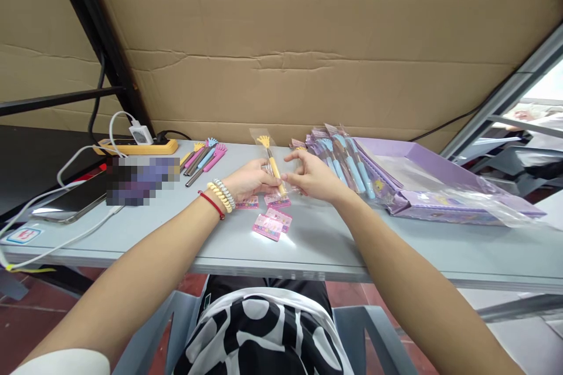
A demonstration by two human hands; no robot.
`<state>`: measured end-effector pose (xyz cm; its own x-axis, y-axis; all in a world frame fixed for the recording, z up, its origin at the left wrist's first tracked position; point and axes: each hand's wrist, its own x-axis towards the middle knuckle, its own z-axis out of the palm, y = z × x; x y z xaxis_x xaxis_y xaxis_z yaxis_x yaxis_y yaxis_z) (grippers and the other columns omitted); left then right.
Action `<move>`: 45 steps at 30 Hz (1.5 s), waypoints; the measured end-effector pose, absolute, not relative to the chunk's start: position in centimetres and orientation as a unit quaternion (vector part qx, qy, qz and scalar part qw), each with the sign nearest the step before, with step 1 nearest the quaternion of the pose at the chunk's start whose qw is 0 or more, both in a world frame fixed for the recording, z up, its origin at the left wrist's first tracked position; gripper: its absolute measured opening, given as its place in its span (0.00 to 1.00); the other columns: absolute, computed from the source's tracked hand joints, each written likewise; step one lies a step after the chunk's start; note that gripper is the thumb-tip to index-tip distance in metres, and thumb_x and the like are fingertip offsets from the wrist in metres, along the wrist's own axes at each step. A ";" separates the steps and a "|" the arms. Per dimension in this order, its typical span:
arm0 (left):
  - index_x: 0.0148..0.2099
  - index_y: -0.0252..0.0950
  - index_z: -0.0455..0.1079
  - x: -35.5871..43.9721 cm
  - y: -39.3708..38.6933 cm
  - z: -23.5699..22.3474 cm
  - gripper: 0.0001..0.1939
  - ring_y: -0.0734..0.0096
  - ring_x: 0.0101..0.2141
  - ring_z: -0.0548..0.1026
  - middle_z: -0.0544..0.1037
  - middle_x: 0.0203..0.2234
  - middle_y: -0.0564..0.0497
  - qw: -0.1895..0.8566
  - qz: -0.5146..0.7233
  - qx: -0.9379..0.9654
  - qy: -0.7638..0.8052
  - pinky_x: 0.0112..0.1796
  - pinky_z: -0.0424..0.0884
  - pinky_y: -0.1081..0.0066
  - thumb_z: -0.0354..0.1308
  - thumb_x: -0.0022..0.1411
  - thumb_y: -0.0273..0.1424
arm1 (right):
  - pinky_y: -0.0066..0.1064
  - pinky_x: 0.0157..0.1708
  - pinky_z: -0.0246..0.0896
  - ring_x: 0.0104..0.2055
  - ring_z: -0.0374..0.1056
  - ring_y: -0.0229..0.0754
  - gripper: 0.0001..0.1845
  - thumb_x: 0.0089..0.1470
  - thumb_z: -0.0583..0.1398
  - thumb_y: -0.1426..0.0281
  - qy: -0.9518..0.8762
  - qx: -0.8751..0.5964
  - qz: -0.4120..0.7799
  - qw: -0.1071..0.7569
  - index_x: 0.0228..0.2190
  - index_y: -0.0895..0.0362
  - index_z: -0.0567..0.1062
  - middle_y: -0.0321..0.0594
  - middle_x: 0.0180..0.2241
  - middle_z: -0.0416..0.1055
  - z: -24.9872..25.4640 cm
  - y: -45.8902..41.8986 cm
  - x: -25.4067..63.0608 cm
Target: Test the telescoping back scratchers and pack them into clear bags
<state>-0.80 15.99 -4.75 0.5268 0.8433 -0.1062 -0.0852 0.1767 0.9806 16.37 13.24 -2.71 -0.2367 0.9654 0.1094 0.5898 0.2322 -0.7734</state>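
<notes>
A yellow back scratcher [274, 166] with a hand-shaped head lies in a clear plastic bag, its head pointing away from me. My left hand [251, 180] is closed around its handle, thumb on top. Just to the right is my right hand [313, 176], its thumb and forefinger apart, with the thumb close to the handle; its lower fingers are partly hidden. Several small pink printed cards [267, 227] lie on the table below and beside my hands. Right of my right hand is a pile of bagged back scratchers [347, 158], mostly blue.
Unbagged back scratchers [206, 158] lie at the left on the grey table [325, 246]. Farther left are a phone [73, 199], white cables and a yellow power strip [165, 147]. An open purple box [440, 202] with clear plastic stands at the right. Cardboard [281, 88] closes off the back.
</notes>
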 end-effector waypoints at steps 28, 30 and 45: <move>0.55 0.33 0.62 -1.5 16.6 -4.6 0.32 0.76 0.25 0.70 0.71 0.24 0.56 0.599 0.415 0.611 0.310 0.30 0.64 0.72 0.65 0.47 0.19 | 0.27 0.24 0.52 0.17 0.57 0.32 0.10 0.47 0.59 0.70 -0.765 -0.470 0.247 0.364 0.35 0.57 0.66 0.26 0.14 0.62 -3.2 13.5 16.7; 0.54 0.33 0.62 -1.6 17.0 -4.6 0.30 0.74 0.27 0.72 0.73 0.26 0.54 0.568 0.427 0.615 0.342 0.33 0.67 0.70 0.64 0.47 0.18 | 0.28 0.27 0.53 0.18 0.57 0.32 0.09 0.47 0.58 0.71 -0.769 -0.482 0.181 0.378 0.33 0.56 0.65 0.26 0.15 0.62 -3.4 13.7 16.9; 0.41 0.34 0.63 -4.2 20.4 -6.0 0.25 0.73 0.25 0.75 0.78 0.26 0.52 0.607 0.292 0.624 0.397 0.30 0.69 0.71 0.68 0.40 0.18 | 0.30 0.34 0.54 0.35 0.64 0.41 0.25 0.45 0.65 0.54 -0.875 -0.460 0.110 0.100 0.42 0.55 0.79 0.43 0.38 0.71 -4.6 14.9 17.4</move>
